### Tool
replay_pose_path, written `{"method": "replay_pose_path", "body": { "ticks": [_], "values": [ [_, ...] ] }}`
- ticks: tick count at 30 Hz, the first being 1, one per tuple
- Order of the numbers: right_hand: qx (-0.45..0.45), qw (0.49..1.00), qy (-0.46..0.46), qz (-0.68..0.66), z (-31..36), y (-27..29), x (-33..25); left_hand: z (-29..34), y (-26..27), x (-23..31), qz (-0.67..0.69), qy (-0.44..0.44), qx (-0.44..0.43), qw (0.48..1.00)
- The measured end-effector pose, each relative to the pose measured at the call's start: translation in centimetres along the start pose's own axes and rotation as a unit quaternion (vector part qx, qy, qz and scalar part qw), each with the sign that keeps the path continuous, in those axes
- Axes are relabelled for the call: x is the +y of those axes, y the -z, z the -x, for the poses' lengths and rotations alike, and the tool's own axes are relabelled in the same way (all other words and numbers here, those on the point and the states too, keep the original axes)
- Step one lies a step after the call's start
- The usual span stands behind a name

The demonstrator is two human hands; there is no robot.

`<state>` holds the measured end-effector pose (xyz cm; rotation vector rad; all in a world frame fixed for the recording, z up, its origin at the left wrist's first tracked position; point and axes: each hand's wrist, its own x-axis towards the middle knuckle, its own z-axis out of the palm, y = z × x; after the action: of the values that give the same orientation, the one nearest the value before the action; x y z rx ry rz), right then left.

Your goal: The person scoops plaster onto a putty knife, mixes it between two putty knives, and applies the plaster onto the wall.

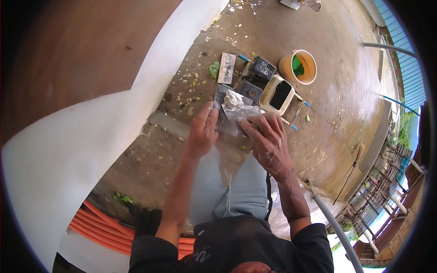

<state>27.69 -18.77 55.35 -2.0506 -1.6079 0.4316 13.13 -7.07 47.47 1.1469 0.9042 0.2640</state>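
Observation:
My left hand [203,130] grips the near left edge of a flat grey metal scraper plate [220,94], its fingers closed and partly hidden under it. On the plate sits a lump of white putty [233,99]. My right hand [270,142], dusted with white, is closed on a second flat scraper blade [241,113], which overlaps the plate just below the putty. Both blades are held in front of my knees, above the ground. The fingertips beneath them are hidden.
Beyond the blades lie a dark boxy machine [262,68], a cream container with a dark phone-like slab [281,94] and a whitish rectangular block [227,68]. An orange bucket [298,67] holds something green. A white-edged wall [104,123] runs along the left, near orange hoses [102,232].

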Motion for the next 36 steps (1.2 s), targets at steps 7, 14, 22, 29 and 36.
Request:
{"method": "replay_pose_path", "body": {
  "ticks": [7, 14, 22, 29, 36],
  "values": [
    [-0.068, 0.994, 0.05, -0.064, -4.1, -2.6, -0.5, -1.9, 7.0, -4.2, -0.009, -0.004, 0.14, 0.99],
    [0.002, 0.748, -0.287, -0.599, -6.2, -6.2, 1.8, -2.5, 10.1, -6.4, 0.085, 0.01, 0.126, 0.988],
    [-0.017, 0.597, -0.433, -0.675, -9.2, -9.7, 6.1, -5.4, 10.0, -4.8, 0.102, -0.055, 0.091, 0.989],
    [-0.076, 0.636, -0.458, -0.616, -12.5, -11.2, 10.7, -8.2, 8.6, -6.8, -0.013, -0.072, 0.122, 0.99],
    [0.018, 0.629, -0.438, -0.643, -15.9, -22.8, 19.1, -11.9, 11.4, -12.2, 0.009, 0.011, 0.084, 0.996]
  ]
}}
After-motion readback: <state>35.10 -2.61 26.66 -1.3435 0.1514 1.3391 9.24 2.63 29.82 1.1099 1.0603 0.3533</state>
